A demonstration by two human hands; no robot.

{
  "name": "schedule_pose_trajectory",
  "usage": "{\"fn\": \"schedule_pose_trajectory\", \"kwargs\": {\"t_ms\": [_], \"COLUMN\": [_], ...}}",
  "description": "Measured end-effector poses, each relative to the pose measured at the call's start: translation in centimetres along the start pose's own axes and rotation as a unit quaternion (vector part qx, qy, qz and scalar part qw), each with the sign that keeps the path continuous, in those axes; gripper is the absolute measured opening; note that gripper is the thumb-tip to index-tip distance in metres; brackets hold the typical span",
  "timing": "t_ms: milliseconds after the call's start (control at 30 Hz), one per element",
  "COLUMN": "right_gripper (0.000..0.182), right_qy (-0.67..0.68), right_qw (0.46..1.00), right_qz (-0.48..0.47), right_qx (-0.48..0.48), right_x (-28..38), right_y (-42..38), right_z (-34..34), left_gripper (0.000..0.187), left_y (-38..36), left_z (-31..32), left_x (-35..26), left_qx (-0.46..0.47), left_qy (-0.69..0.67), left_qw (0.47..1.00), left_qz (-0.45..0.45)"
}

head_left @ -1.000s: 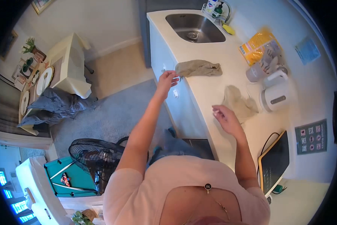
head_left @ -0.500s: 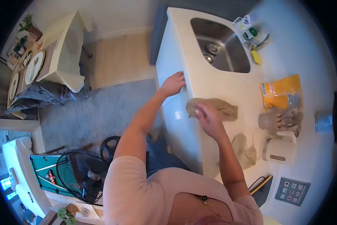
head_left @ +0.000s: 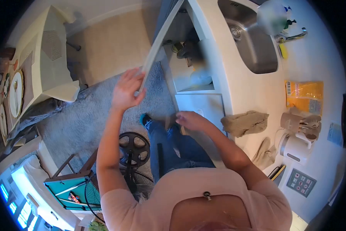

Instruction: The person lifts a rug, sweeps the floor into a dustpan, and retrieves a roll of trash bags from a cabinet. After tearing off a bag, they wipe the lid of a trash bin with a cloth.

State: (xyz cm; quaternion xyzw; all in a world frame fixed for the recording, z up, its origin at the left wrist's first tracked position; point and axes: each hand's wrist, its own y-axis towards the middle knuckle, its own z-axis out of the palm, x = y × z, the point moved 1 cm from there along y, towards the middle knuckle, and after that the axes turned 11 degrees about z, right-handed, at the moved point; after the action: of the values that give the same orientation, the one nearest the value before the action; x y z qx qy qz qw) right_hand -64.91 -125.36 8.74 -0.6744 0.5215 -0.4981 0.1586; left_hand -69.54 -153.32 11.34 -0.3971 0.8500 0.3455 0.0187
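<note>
My left hand [head_left: 127, 89] grips the edge of a white cabinet door [head_left: 157, 44], which is swung outward. Inside the cabinet [head_left: 194, 87] are dark items and a pale, blurred object on the floor of the compartment. My right hand [head_left: 192, 120] hangs in front of the lower white cabinet front [head_left: 202, 104], fingers curled; whether it holds anything is too blurred to tell. On the counter edge to its right lies a crumpled beige cloth [head_left: 245, 123], touched by neither hand.
A steel sink [head_left: 254, 42] is set in the white counter [head_left: 244, 90]. Farther right are a yellow packet [head_left: 304, 94], a cup holder and a white kettle [head_left: 295, 147]. A fan stands by my legs. At the far left is a set dining table [head_left: 25, 82].
The cabinet door has swung open, with my left hand moving left along with it. My right hand has left the beige cloth and dropped beside the counter. The view has shifted.
</note>
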Motion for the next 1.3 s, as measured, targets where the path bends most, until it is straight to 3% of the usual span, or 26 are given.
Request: {"fn": "schedule_pose_trajectory", "kwargs": {"t_ms": [33, 133, 233, 333, 433, 600, 700, 767, 933, 1033, 1167, 1233, 1300], "right_gripper": [0.033, 0.035, 0.035, 0.034, 0.036, 0.058, 0.058, 0.058, 0.058, 0.058, 0.057, 0.057, 0.057], "right_qy": [-0.002, -0.005, 0.034, -0.048, -0.095, -0.084, -0.049, -0.030, 0.001, 0.000, 0.004, 0.003, 0.025], "right_qw": [1.000, 0.997, 0.988, 0.971, 0.941, 0.874, 0.831, 0.819, 0.828, 0.824, 0.817, 0.815, 0.820], "right_qz": [-0.003, 0.064, 0.087, 0.197, 0.291, 0.405, 0.381, 0.370, 0.364, 0.369, 0.367, 0.361, 0.349], "right_qx": [-0.008, -0.037, -0.125, -0.124, -0.142, -0.255, -0.402, -0.438, -0.427, -0.429, -0.445, -0.454, -0.454], "right_x": [-0.4, -2.3, -7.3, -15.0, -20.8, -28.7, -31.4, -33.0, -35.4, -35.4, -34.9, -35.1, -35.3], "right_y": [3.1, 12.2, 20.2, 27.1, 31.9, 37.8, 39.8, 41.1, 43.1, 43.5, 44.1, 44.3, 43.9], "right_z": [0.7, 1.1, 1.2, 0.4, -2.9, -9.4, -13.2, -15.3, -17.5, -16.6, -15.6, -15.3, -14.8], "left_gripper": [0.027, 0.020, 0.017, 0.022, 0.024, 0.029, 0.029, 0.028, 0.026, 0.028, 0.031, 0.032, 0.034], "left_y": [-0.8, -3.1, -4.7, -5.1, -5.3, -6.4, -11.2, -8.6, -11.1, -7.2, -9.4, -9.1, -9.0], "left_z": [-0.3, -1.1, 0.0, 1.2, 2.6, 3.5, 2.1, 2.1, 0.6, 1.8, 1.1, 1.1, 1.3], "left_x": [1.2, 4.0, 7.6, 11.4, 15.6, 21.5, 26.2, 25.6, 27.3, 24.9, 25.3, 24.6, 24.0], "left_qx": [-0.019, -0.109, -0.306, -0.396, -0.441, -0.514, -0.555, -0.586, -0.675, -0.679, -0.641, -0.629, -0.648], "left_qy": [0.032, -0.022, -0.113, -0.110, 0.020, 0.154, 0.059, 0.050, -0.064, -0.025, -0.048, -0.145, -0.113], "left_qw": [0.999, 0.964, 0.884, 0.842, 0.849, 0.803, 0.800, 0.777, 0.702, 0.685, 0.725, 0.727, 0.715], "left_qz": [-0.031, -0.241, -0.334, -0.348, -0.290, -0.258, -0.219, -0.225, -0.220, -0.261, -0.245, -0.234, -0.237]}}
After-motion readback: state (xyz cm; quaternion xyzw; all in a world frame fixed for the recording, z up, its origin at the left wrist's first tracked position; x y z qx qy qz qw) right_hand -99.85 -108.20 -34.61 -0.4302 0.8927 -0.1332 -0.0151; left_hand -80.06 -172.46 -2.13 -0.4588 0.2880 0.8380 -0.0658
